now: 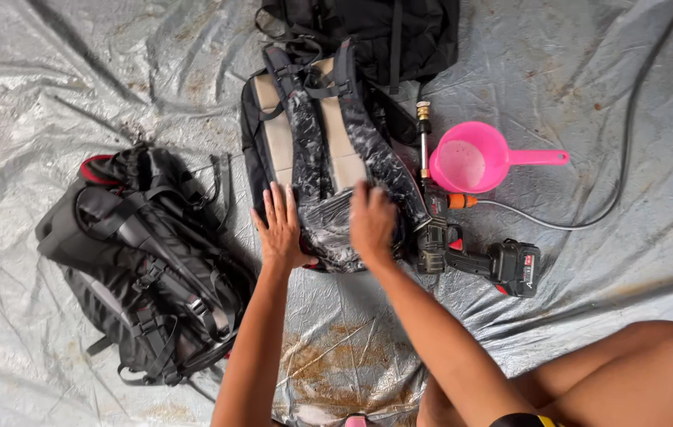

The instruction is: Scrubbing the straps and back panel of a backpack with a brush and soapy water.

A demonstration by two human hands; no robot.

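The left hand (281, 229) lies flat and open on the soapy backpack (328, 150). The right hand (372, 221) presses on it, fingers bent, holding nothing I can see.

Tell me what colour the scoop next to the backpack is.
The scoop is bright pink, bowl and handle alike; the head view shows it clearly.

Tarp (589, 79): silver-grey, crinkled sheen, rusty-brown stains near bottom centre. Middle backpack (328, 142): black with beige back panels, straps streaked white with foam. Left backpack (143, 261): black and dark grey, red trim at top. Third bag (368, 32): plain black. Scoop (478, 158): bright pink. Cordless spray gun (471, 253): black, red accents, orange collar, brass nozzle. Hose (621, 166): grey.
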